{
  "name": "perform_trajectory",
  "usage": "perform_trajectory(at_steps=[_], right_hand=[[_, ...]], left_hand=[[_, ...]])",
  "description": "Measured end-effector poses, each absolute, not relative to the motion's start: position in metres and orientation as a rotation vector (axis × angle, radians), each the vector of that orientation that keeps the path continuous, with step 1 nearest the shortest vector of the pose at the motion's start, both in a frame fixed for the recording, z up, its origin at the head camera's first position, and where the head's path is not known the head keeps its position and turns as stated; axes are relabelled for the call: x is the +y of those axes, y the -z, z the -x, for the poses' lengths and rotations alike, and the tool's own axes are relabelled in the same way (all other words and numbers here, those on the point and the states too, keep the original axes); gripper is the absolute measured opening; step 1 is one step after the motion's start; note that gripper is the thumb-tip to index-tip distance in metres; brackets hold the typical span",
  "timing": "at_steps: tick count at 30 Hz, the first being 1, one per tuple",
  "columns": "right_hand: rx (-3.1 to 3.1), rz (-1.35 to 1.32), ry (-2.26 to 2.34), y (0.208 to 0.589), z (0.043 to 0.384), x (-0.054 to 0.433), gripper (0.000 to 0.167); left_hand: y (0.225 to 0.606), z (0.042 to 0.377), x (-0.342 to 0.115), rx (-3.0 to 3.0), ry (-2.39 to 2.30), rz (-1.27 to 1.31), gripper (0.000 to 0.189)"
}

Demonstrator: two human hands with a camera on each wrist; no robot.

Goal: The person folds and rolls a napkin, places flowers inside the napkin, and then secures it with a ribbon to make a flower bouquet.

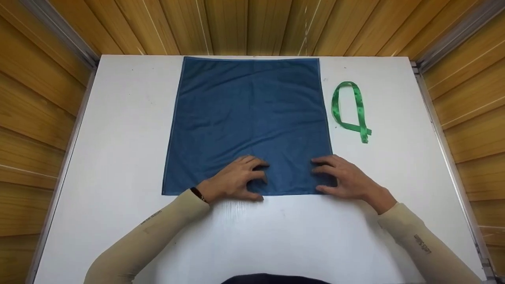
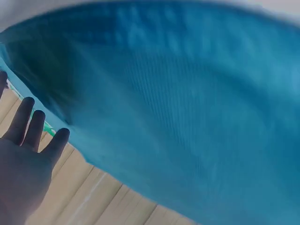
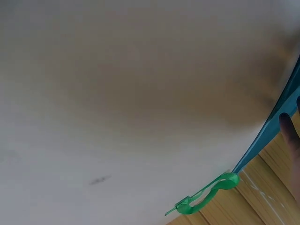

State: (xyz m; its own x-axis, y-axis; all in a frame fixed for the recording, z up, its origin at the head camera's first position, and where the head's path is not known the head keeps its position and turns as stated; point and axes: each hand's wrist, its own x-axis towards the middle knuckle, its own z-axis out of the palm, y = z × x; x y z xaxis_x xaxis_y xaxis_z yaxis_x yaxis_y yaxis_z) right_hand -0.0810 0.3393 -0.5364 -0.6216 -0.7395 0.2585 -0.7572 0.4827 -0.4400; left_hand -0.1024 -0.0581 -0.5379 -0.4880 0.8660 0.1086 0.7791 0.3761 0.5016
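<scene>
A dark blue square cloth [image 1: 252,106] lies spread flat on the white table, with a few wrinkles and a faint centre crease. My left hand [image 1: 236,179] is over its near edge, around the middle, fingers apart and slightly bent. Near the cloth's lower right corner is my right hand [image 1: 347,179], its fingers spread toward the left and nothing gripped. The left wrist view has the cloth [image 2: 178,103] filling most of the picture, beside the left fingers. Only part of the right hand [image 3: 293,145] shows at the edge of the right wrist view.
A looped green ribbon [image 1: 360,106] rests on the white table [image 1: 122,130], right of the cloth, its ends crossing. Wooden plank walls [image 1: 264,27] stand behind the table and at both sides. Metal rails [image 1: 449,157] run along the table's sides.
</scene>
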Motion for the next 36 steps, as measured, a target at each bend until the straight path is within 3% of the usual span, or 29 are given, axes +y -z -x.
perform_trajectory(at_steps=[13, 25, 31, 36], right_hand=[[-2.739, -1.329, -0.825, 0.539, 0.077, 0.345, 0.049], [-2.73, -1.318, -0.803, 0.533, 0.077, 0.34, 0.02], [-2.718, -1.334, -0.883, 0.528, 0.081, 0.337, 0.023], [-2.883, -1.13, -0.861, 0.519, 0.079, 0.335, 0.02]], left_hand=[[0.542, 0.107, -0.057, 2.452, -0.873, -1.335, 0.046], [0.54, 0.107, -0.055, 2.491, -0.846, -1.338, 0.019], [0.539, 0.102, -0.053, 2.54, -0.775, -1.358, 0.028], [0.539, 0.1, -0.053, 2.581, -0.733, -1.387, 0.032]])
